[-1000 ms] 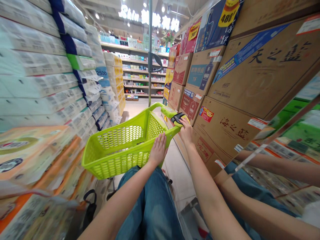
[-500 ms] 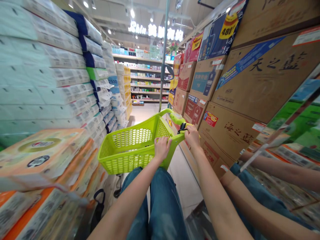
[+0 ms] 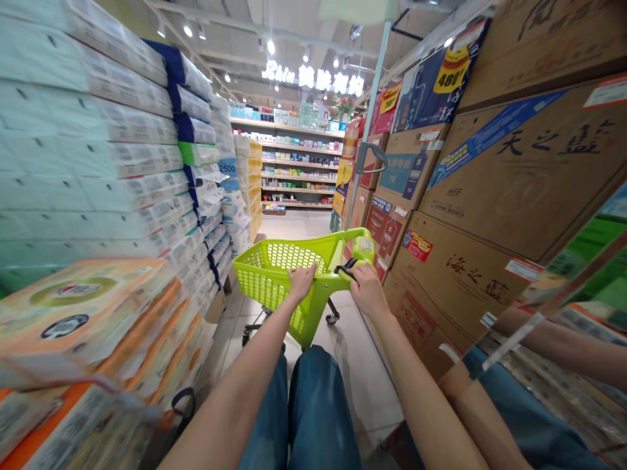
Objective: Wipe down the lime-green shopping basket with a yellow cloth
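Note:
A lime-green shopping cart [image 3: 289, 308] with a perforated plastic basket stands in front of my knees, angled toward the left. My left hand [image 3: 302, 282] is closed over the basket's near side rim, thumb upward. At the handle end, my right hand [image 3: 367, 288] grips the green handle beside a black strap [image 3: 347, 269]; its fingertips are partly hidden. A pole [image 3: 366, 124] with a grey loop rises behind the handle. Nothing shows in the visible part of the basket. Dark wheels [image 3: 333, 317] show beneath it.
Tissue packs [image 3: 122, 156] are stacked high on the left, with orange packs [image 3: 78, 313] lower and nearer. Cardboard cartons [image 3: 509, 163] line the right side, beside a reflective surface [image 3: 553, 339]. Stocked shelves [image 3: 298, 163] stand at the aisle's far end.
The cart has swung and shifted to the right and farther from my legs, so its wheels now show. Both hands have stayed on it, and the pole has moved rightward.

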Tool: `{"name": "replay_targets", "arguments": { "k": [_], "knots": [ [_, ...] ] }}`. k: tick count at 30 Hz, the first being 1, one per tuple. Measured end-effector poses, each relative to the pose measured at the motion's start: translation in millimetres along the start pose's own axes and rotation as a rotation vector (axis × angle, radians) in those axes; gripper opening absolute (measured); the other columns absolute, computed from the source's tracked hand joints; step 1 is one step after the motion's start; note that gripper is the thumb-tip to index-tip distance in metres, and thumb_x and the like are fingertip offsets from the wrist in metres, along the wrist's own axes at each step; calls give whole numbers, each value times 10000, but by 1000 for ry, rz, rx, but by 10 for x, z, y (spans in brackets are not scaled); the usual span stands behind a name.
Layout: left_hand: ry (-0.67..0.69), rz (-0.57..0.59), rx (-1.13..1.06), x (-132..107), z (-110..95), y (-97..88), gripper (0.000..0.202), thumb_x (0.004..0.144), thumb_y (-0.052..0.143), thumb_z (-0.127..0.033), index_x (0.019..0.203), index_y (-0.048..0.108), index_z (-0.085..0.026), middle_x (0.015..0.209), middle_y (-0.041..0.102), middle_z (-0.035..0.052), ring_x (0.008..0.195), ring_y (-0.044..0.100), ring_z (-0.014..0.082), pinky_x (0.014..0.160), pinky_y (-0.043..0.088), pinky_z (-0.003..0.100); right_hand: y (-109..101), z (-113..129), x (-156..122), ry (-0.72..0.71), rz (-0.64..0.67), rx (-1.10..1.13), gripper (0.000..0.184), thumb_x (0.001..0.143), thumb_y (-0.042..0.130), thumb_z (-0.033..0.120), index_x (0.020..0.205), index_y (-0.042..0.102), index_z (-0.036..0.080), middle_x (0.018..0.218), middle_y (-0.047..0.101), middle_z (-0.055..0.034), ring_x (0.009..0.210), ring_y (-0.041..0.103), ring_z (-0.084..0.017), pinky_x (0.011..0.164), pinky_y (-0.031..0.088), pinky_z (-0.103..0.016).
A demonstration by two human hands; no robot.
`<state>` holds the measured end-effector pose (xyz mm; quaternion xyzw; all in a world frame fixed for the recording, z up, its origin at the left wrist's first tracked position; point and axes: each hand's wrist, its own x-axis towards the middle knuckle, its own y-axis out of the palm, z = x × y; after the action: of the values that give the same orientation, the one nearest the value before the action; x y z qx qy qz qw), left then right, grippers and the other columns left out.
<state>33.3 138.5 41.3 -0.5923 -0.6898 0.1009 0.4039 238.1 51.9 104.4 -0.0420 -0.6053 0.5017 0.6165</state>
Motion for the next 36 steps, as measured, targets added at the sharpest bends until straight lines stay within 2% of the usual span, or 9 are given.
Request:
{"name": "replay_targets", "arguments": {
  "k": [7,12,16,21,25,28,30,32,36],
  "knots": [
    [-81,45,-105,272,461,-349,388,969,308,-358,826,637,-211,934,704,54,1033,580,239,1013,331,462,85,286,286,-40,178,48,326,818,416,77,974,682,184,1028,710,-84,1038,607,-231,1117,341,-436],
    [-113,105,-214,334,711,-548,446,967,289,-417,797,629,-184,916,695,66,963,598,228,972,405,401,216,657,360,-103,238,11,206,826,448,108,838,636,192,875,667,-68,900,575,-230,1006,398,-385],
    [-98,121,-316,260,795,-682,493,968,268,-443,837,654,-164,1012,698,78,998,606,207,968,437,347,305,892,338,-101,232,-19,158,868,470,159,896,625,179,914,648,-92,929,564,-252,898,419,-364],
    [-57,99,-405,144,716,-921,508,953,336,-504,955,700,-150,1139,701,96,1148,592,233,1086,370,391,445,1208,316,-70,189,-74,265,986,414,326,893,612,175,901,640,-111,915,575,-272,880,414,-398],
    [28,44,-488,10,402,-1203,616,978,222,-554,1257,602,-156,1265,662,98,1209,585,216,1086,388,391,582,1510,333,-57,177,-90,228,974,431,312,917,599,169,924,651,-128,934,587,-283,907,429,-432],
    [188,85,-563,-161,143,-1446,600,977,282,-582,1314,572,-179,1323,629,77,1197,596,212,1073,410,369,682,1717,355,-60,182,-19,221,937,478,288,1063,576,136,989,663,-154,970,598,-306,929,448,-471],
    [191,204,-492,-287,62,-1601,596,962,327,-613,1267,619,-193,1260,665,65,1145,621,221,1044,433,360,702,1804,350,-82,203,98,306,922,501,275,1170,541,100,1072,664,-176,1045,603,-310,969,456,-472],
    [143,234,-402,-403,78,-1748,632,941,325,-655,1132,696,-181,1106,720,70,1118,624,237,1025,441,348,638,1815,313,-117,231,217,439,918,540,304,1288,488,73,1219,635,-199,1171,580,-299,1034,448,-453],
    [99,246,-334,-571,247,-1999,537,858,489,-664,825,713,-177,856,711,41,890,643,220,829,492,296,180,1537,201,-188,385,283,607,874,652,382,1399,477,133,1408,563,-159,1313,524,-301,1108,421,-480]
  ]
}}
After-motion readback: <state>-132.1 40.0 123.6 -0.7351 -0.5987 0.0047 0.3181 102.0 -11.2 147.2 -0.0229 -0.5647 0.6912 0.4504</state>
